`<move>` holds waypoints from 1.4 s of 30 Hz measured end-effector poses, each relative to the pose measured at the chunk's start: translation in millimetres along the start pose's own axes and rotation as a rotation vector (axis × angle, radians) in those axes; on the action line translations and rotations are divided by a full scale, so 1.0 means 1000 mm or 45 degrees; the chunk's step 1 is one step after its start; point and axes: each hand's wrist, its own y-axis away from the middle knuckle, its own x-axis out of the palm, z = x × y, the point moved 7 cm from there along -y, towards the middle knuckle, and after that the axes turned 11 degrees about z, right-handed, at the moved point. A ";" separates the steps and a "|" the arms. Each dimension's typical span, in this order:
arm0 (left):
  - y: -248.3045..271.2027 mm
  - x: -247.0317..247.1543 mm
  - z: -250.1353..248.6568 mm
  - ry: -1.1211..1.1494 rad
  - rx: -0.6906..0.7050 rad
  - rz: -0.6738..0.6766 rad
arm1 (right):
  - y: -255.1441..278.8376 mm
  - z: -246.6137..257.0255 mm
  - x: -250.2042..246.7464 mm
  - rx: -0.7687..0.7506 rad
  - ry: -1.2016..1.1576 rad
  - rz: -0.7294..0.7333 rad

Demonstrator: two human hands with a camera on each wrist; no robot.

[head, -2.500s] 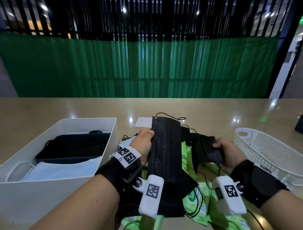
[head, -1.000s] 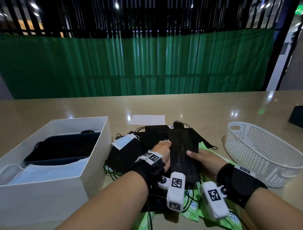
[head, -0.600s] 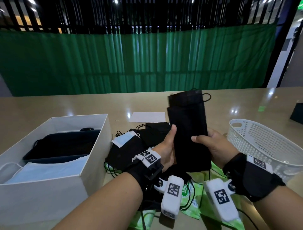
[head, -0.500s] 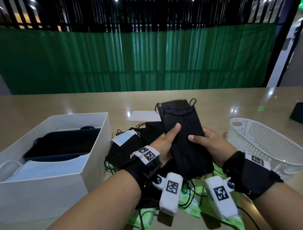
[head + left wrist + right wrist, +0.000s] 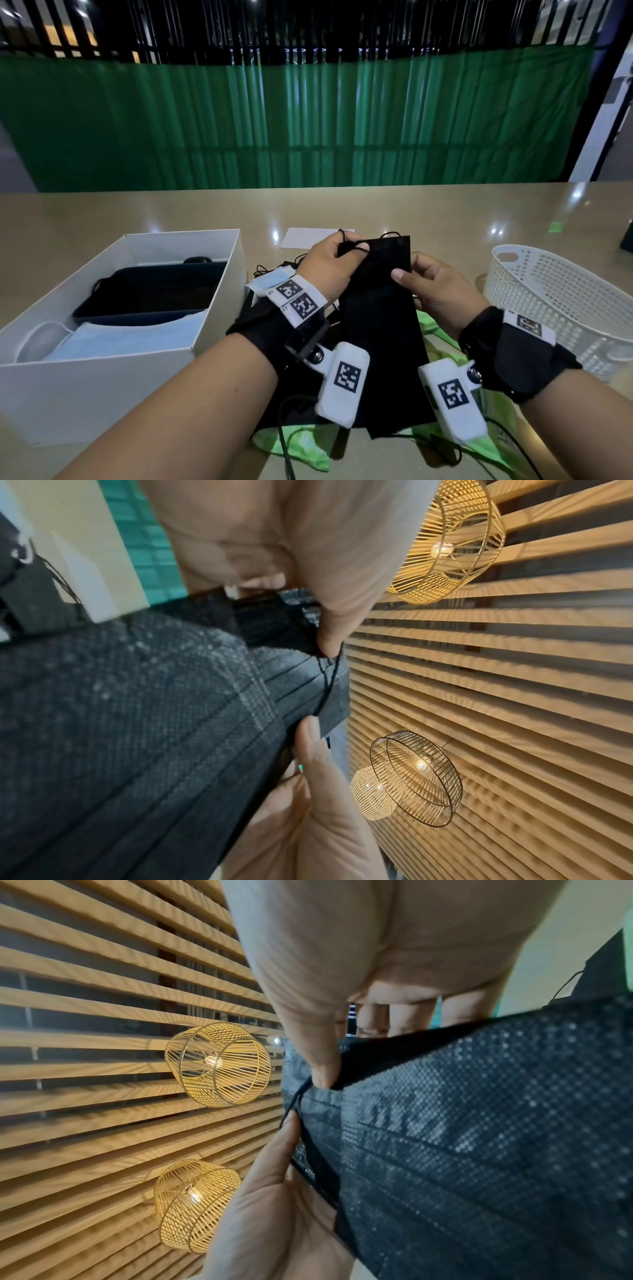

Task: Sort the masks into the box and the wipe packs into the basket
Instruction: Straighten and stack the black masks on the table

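Note:
I hold a stack of black masks [image 5: 380, 308] upright between both hands above the pile on the table. My left hand [image 5: 349, 253] curls over the stack's top left corner and its ear loop. My right hand [image 5: 407, 270] pinches the right edge, thumb in front. In the left wrist view my left hand [image 5: 322, 685] pinches the black masks [image 5: 137, 723]. The right wrist view shows my right hand [image 5: 308, 1102] gripping the black masks [image 5: 479, 1150]. The white box [image 5: 185, 234] at the left holds blue and dark masks. The white basket [image 5: 548, 291] stands at the right. Green wipe packs [image 5: 294, 442] lie under the pile.
More black masks and a blue mask [image 5: 274, 277] lie beside the box. A white sheet of paper [image 5: 308, 236] lies farther back on the beige table [image 5: 137, 212]. A green curtain hangs behind the table. A dark object sits at the far right edge.
The black stack was lifted from the pile, raised high, then brought lower. My left hand has slid up to the stack's top corner and hooked the ear loop; my right hand keeps its grip.

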 end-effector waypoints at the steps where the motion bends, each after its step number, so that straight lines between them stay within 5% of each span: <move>1: 0.000 -0.002 0.000 -0.006 -0.007 -0.014 | -0.001 -0.004 0.001 0.040 0.017 0.033; 7: 0.002 -0.011 0.003 0.218 -0.096 -0.070 | 0.008 -0.029 0.013 0.308 0.139 0.239; 11: 0.001 -0.013 -0.023 0.364 -0.054 0.001 | 0.009 -0.017 0.015 0.210 0.261 0.173; 16: -0.002 -0.015 -0.047 0.208 0.084 -0.020 | -0.001 -0.001 0.015 0.083 0.172 0.086; 23: 0.008 0.000 0.016 0.128 -0.200 0.143 | 0.004 -0.039 0.013 0.293 0.264 0.139; 32: 0.021 0.001 0.031 0.578 -0.277 0.172 | 0.004 -0.054 0.008 0.388 0.475 0.189; 42: 0.031 0.007 0.045 0.112 -0.282 0.209 | -0.002 -0.036 0.008 0.187 0.087 0.023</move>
